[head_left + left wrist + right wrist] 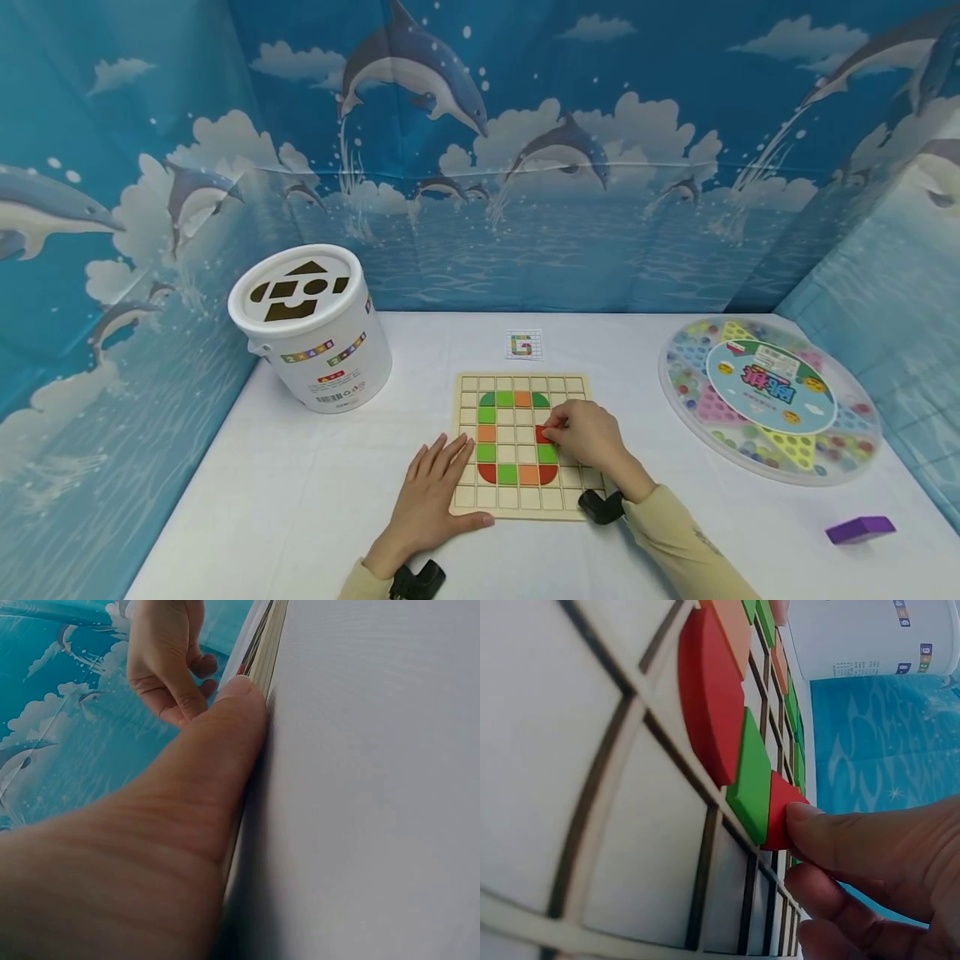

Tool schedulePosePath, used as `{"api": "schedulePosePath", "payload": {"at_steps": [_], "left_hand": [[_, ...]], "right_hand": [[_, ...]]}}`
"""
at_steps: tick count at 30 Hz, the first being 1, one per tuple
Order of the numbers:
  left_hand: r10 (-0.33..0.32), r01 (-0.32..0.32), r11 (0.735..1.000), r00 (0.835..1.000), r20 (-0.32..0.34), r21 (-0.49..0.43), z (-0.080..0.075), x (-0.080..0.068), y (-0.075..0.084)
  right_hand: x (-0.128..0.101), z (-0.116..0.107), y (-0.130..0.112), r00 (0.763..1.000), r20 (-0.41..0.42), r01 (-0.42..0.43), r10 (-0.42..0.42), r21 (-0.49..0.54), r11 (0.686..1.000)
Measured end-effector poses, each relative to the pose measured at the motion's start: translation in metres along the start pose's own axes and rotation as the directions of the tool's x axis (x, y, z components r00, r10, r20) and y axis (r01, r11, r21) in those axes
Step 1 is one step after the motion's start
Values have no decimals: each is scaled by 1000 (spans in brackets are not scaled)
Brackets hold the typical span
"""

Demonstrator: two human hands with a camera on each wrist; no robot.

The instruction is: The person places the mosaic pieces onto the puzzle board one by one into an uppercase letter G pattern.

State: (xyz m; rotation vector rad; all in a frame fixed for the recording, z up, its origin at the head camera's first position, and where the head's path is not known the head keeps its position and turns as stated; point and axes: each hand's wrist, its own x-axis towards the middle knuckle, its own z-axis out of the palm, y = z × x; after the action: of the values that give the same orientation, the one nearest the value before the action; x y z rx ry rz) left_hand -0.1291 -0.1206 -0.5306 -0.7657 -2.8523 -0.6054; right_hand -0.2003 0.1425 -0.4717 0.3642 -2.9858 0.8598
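Observation:
A wooden grid board [572, 392] lies on the white table, with red, green and orange tiles laid out in a G shape [495, 425]. My right hand [585, 433] pinches a small red tile [542, 433] [780, 810] at a cell just above a green tile [547, 454] [751, 780] on the right side of the shape. My left hand [431, 492] lies flat with straight fingers on the board's lower left corner, thumb [217, 742] along the board's edge [264, 652].
A white shape-sorter bucket [315, 333] stands at the back left. A small pattern card [522, 344] lies behind the board. A round marble game tray [768, 400] sits on the right, a purple block [860, 529] near the front right. Blue dolphin backdrop walls surround the table.

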Motion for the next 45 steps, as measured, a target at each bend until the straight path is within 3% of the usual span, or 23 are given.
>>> {"api": "schedulePosePath", "payload": {"at_steps": [10, 16, 20, 30, 37, 45], "left_hand": [[4, -4, 1000, 1000, 2, -10, -1, 1, 0], [1, -1, 1000, 1000, 0, -10, -1, 0, -1], [0, 0, 1000, 1000, -8, -5, -2, 1, 0], [9, -9, 1000, 1000, -12, -17, -3, 0, 1], [2, -2, 1000, 1000, -3, -6, 0, -1, -1], [6, -6, 1000, 1000, -7, -11, 0, 0, -1]], "right_hand": [[-6, -3, -2, 1000, 17, 19, -18, -76, 997], [-13, -12, 5, 992, 106, 62, -62, 0, 998], [-18, -26, 13, 992, 93, 84, -87, 29, 996], [-40, -54, 55, 982, 187, 14, -33, 101, 995], [-54, -57, 79, 959, 271, 37, -79, 156, 987], [-56, -55, 87, 960, 266, 42, -88, 172, 984]]}}
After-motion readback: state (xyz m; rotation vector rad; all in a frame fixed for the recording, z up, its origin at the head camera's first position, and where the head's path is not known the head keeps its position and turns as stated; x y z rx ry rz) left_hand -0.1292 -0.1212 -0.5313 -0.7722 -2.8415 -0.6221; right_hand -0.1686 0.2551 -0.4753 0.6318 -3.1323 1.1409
